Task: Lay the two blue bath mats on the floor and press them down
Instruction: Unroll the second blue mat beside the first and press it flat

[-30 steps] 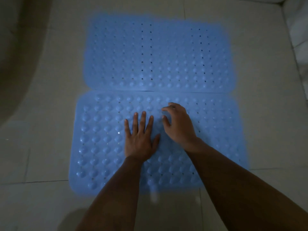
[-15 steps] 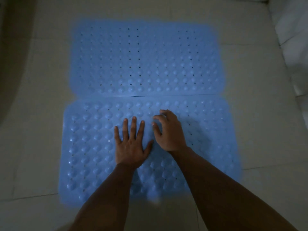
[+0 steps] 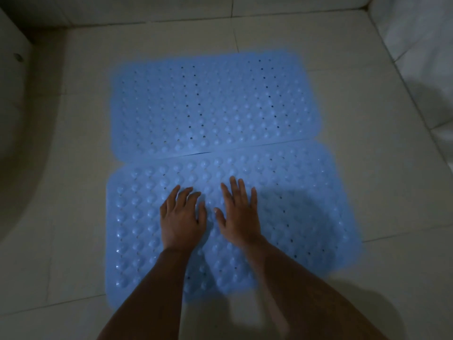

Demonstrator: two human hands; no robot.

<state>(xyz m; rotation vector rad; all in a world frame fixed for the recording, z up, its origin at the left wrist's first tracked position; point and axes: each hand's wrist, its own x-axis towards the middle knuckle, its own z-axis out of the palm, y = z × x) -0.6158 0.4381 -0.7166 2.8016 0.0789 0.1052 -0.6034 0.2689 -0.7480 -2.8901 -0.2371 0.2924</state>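
Pale floor tiles (image 3: 367, 192) fill the dim room, their grout lines running under two blue mats laid side by side along their long edges. At the far left a curved white fixture (image 3: 14, 119) rises beside the floor, well apart from the mats. The far mat (image 3: 215, 104) lies flat, studded with rows of bumps and small holes; its near edge meets the far edge of the near mat (image 3: 306, 204), the seam slanting a little — whether one edge overlaps the other cannot be told. The near mat, also bumpy and perforated, reaches out to the lower right, where a shadow falls across it. On its middle rest both hands. The left hand (image 3: 181, 219) sits palm down with its fingers bent at the knuckles, tips touching the bumps, gripping nothing. Just beside it, thumbs close but apart, the right hand (image 3: 241, 217) lies flatter — fingers straight and spread on the mat, holding nothing. Both bare forearms run back to the lower edge of the view. At the right a pale tiled wall (image 3: 416, 57) rises from the floor.
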